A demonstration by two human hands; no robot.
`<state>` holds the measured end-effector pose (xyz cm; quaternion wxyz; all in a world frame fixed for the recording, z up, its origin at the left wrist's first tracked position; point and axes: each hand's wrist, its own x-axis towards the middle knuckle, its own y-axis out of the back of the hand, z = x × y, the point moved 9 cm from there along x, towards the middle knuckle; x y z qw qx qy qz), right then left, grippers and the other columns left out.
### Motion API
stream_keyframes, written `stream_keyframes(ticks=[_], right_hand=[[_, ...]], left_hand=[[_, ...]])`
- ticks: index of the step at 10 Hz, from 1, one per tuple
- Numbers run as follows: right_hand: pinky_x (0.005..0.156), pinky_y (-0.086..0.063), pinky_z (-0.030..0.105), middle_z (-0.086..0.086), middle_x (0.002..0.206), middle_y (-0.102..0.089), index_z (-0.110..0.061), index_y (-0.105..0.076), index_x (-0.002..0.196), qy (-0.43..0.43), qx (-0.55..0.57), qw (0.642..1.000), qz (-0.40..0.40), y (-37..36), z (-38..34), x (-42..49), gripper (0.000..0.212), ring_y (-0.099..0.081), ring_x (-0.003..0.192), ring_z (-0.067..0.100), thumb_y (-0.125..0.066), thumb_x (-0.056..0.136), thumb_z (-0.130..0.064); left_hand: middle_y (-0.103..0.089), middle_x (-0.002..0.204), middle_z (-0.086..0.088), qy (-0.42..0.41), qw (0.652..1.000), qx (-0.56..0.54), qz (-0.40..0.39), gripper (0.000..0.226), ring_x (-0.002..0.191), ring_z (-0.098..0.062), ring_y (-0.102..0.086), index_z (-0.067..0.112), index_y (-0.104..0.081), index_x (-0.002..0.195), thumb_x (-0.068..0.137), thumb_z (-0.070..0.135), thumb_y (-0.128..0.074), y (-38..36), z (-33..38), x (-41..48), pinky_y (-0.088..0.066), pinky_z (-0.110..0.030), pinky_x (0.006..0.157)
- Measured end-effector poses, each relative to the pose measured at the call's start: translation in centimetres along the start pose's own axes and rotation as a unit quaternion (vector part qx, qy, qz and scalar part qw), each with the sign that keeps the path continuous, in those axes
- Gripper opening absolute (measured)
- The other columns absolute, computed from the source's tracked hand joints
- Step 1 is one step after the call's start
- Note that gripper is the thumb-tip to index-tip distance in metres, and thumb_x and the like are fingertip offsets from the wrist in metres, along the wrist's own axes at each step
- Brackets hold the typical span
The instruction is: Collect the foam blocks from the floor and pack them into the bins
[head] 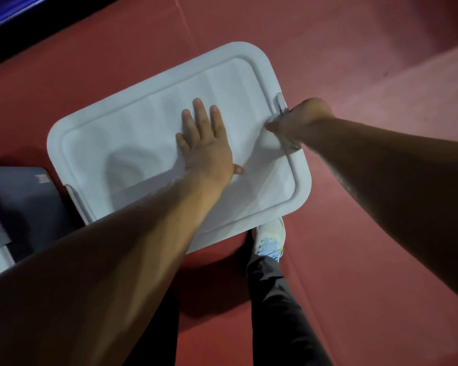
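A red floor point(354, 75) fills the view, with a dark blue strip point(11, 11) along its far left edge. On the floor, well in from that edge, stands a white bin point(132, 133), turned at an angle. Its lid point(251, 67) is on and covers the whole top. The lid hides what is inside, so I cannot tell whether foam blocks lie in it.

Just beside the bin's left short end, at the floor's left side, sits a grey bin point(24, 202), cut off by the frame. A small pale label shows on its top near the white bin, and pale shapes lie over its near part. What it holds cannot be told.

Both bare forearms reach down to the white bin. The left hand point(206, 146) lies flat on the middle of the lid, palm down, fingers straight and slightly spread, thumb out to the side, pressing on the sunken panel. The right hand point(302, 120) is at the lid's right short edge, its fingers curled round the latch point(279, 101) there and its thumb tip on the lid's rim.

A second latch point(73, 196) shows at the lid's left short edge, next to the grey bin.

At the bin's near long edge a dark trouser leg point(275, 299) ends in a pale shoe point(270, 236), with the toe tucked under the lid's rim.
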<state>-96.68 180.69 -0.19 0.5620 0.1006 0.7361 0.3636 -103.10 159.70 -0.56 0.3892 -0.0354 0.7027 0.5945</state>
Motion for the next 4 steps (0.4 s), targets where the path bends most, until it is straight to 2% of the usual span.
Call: stream_keyframes(ticks=[1, 2, 3, 4], right_hand=[[0.085, -0.051, 0.031, 0.005, 0.109, -0.065, -0.015, -0.072, 0.110, 0.017, -0.044, 0.997, 0.053, -1.0, 0.1, -0.3, 0.054, -0.063, 0.093, 0.024, -0.068, 0.087, -0.064], [0.097, -0.051, 0.038, 0.008, 0.128, -0.049, -0.020, -0.070, 0.106, 0.021, -0.037, 0.991, 0.124, -1.4, 0.5, -1.7, 0.038, -0.058, 0.109, 0.033, -0.063, 0.094, -0.055], [0.100, -0.043, 0.039, 0.009, 0.135, -0.050, -0.017, -0.064, 0.128, -0.007, -0.124, 0.985, 0.119, -2.5, -0.4, -4.0, 0.036, -0.050, 0.122, 0.035, -0.049, 0.102, -0.036], [0.101, -0.042, 0.043, 0.015, 0.138, -0.054, -0.010, -0.057, 0.138, -0.001, -0.069, 0.997, 0.026, -2.3, -3.9, -7.9, 0.045, -0.048, 0.132, 0.039, -0.055, 0.096, -0.026]], left_hand=[[0.031, 0.164, -0.024, -0.015, 1.000, -0.007, 0.009, 0.146, 0.153, -0.051, 0.019, 0.008, 0.020, 0.161, 0.072, 0.072, -0.077, 0.2, 0.0, -0.3, -0.014, -0.064, 0.124], [0.031, 0.165, -0.023, -0.031, 0.999, -0.025, -0.001, 0.142, 0.153, -0.050, 0.020, 0.010, 0.020, 0.161, 0.075, 0.070, -0.077, 0.2, -0.5, -0.6, -0.011, -0.063, 0.125], [0.023, 0.169, -0.017, -0.051, 0.995, -0.083, -0.014, 0.124, 0.156, -0.044, 0.016, 0.014, 0.008, 0.165, 0.084, 0.060, -0.075, 0.8, -1.7, -0.7, -0.006, -0.055, 0.128], [-0.024, 0.167, -0.020, -0.044, 0.980, -0.188, -0.045, 0.090, 0.153, -0.038, -0.026, 0.004, -0.023, 0.159, 0.095, 0.048, -0.067, 3.6, -4.1, -1.8, -0.027, -0.044, 0.124]])
